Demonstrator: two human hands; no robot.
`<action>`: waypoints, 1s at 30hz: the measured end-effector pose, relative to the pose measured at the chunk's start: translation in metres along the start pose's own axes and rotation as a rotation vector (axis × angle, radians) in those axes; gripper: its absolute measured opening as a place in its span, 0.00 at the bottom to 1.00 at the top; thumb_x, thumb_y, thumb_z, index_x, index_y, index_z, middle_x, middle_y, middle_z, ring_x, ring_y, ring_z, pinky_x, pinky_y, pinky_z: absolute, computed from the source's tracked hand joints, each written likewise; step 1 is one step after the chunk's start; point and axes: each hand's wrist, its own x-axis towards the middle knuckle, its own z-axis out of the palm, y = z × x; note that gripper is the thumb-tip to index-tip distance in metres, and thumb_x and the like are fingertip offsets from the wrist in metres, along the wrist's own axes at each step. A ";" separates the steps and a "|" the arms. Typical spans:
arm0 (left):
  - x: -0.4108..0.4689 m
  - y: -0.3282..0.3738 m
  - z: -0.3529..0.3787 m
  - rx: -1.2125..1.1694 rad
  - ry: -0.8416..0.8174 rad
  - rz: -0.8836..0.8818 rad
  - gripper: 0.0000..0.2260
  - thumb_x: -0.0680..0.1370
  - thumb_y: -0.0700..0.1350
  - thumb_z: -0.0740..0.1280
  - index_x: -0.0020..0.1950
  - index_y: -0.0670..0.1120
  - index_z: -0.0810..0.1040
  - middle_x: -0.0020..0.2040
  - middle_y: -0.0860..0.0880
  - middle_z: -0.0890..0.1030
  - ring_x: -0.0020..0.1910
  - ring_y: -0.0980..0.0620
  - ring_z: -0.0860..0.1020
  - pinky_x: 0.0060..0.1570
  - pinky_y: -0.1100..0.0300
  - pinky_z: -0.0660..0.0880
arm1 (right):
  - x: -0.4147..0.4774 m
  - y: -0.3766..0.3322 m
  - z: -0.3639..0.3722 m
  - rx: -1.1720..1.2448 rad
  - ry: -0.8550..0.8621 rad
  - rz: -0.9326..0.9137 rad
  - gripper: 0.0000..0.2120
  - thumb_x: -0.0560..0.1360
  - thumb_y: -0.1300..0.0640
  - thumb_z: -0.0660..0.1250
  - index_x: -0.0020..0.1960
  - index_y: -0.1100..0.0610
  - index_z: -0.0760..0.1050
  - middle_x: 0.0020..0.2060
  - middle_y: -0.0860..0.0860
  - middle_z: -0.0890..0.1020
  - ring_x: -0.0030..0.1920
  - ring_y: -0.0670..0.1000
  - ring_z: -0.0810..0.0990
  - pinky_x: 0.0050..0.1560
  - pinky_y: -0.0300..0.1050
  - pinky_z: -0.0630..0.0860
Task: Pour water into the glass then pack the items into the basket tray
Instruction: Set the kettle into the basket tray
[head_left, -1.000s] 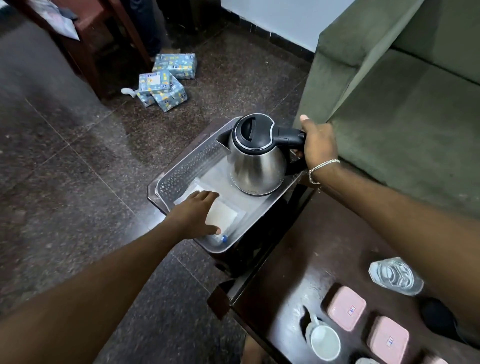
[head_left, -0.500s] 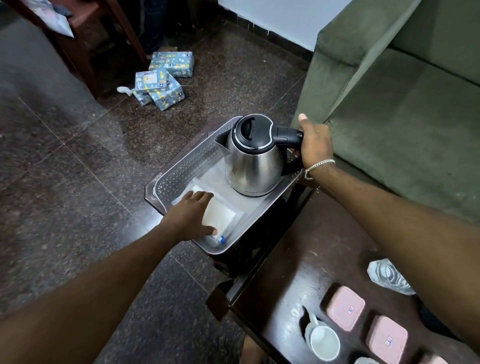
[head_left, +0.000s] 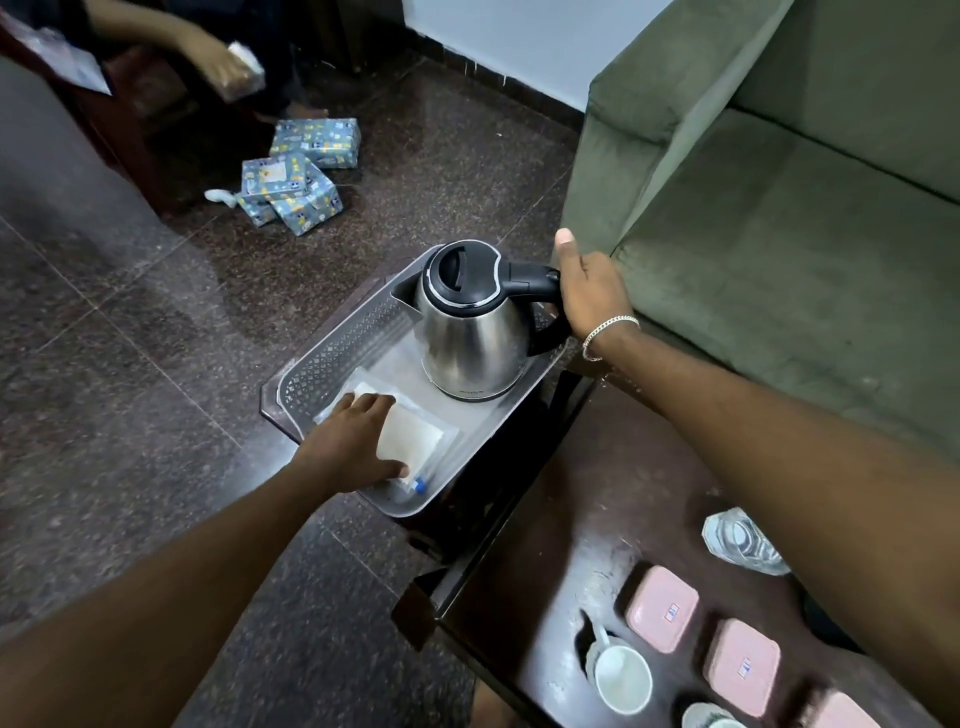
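Note:
A steel kettle (head_left: 467, 338) with a black lid stands upright in the far half of the grey basket tray (head_left: 332, 358). My right hand (head_left: 592, 291) is closed around its black handle, thumb pointing up. My left hand (head_left: 348, 447) lies palm down on a white packet (head_left: 415, 441) in the tray's near half, thumb at its near edge. A small blue-capped item peeks out beside the thumb. A glass (head_left: 737, 540) holding water stands on the dark table (head_left: 545, 545), partly hidden by my right arm.
Two pink lidded boxes (head_left: 662, 608) (head_left: 743, 665) and a white cup (head_left: 621, 678) with a spoon sit at the table's near end. A green sofa (head_left: 779, 234) is close on the right. Blue wrapped boxes (head_left: 296, 182) lie on the floor; another person's hand shows top left.
Both hands and the kettle stay where they were. The view has tilted up a little, and another person's arm now shows at the top left.

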 end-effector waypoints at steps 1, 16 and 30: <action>0.001 0.000 0.000 -0.002 0.000 -0.001 0.48 0.66 0.66 0.78 0.78 0.48 0.63 0.77 0.45 0.70 0.76 0.40 0.65 0.71 0.45 0.69 | 0.000 0.001 -0.002 -0.016 -0.014 0.010 0.32 0.82 0.35 0.51 0.28 0.57 0.60 0.24 0.49 0.67 0.30 0.54 0.67 0.35 0.48 0.63; 0.014 -0.018 -0.013 -0.135 0.063 -0.220 0.44 0.69 0.57 0.80 0.77 0.43 0.62 0.70 0.32 0.71 0.68 0.30 0.72 0.65 0.41 0.72 | -0.122 -0.033 0.026 0.002 0.008 -0.447 0.13 0.83 0.50 0.60 0.45 0.57 0.69 0.41 0.52 0.73 0.43 0.54 0.73 0.46 0.50 0.70; 0.022 -0.016 -0.031 -0.283 -0.002 -0.387 0.18 0.73 0.43 0.78 0.60 0.37 0.81 0.58 0.37 0.84 0.61 0.36 0.80 0.60 0.49 0.77 | -0.147 -0.008 0.135 -0.575 -0.623 -0.099 0.37 0.72 0.48 0.75 0.73 0.57 0.61 0.68 0.60 0.69 0.68 0.64 0.66 0.64 0.59 0.69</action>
